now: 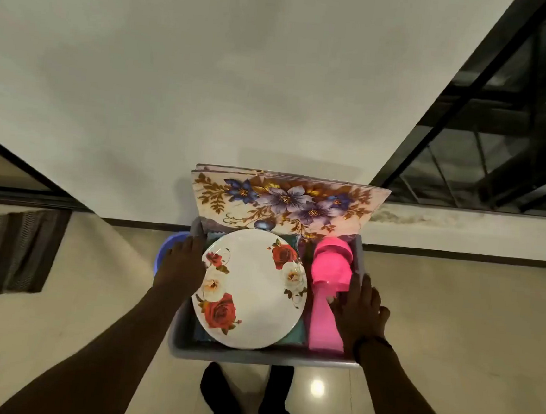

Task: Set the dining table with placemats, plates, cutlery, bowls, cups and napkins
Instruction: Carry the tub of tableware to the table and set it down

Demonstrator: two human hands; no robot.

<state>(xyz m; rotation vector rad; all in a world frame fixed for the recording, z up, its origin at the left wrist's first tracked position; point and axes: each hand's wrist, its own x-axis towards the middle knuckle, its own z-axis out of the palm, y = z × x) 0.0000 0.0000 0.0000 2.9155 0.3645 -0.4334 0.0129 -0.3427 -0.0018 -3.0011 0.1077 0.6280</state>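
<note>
I carry a grey plastic tub [261, 357] in front of me above the floor. My left hand [182, 265] grips its left rim and my right hand [359, 313] grips its right rim. Inside lies a white plate with red and white roses [251, 290], on top of other things I cannot make out. Pink cups [333, 261] lie on a pink napkin [324, 323] at the right side. Floral placemats [285, 201] stand upright at the tub's far end. A teal cloth [296, 336] shows under the plate.
A blue round object [167, 247] sits left of the tub, partly behind my left hand. A glossy tiled floor [453, 321] lies below, with my dark-trousered legs [248, 399] visible. A white wall is ahead, a dark window frame [503, 128] at right, a dark mat [13, 250] at left.
</note>
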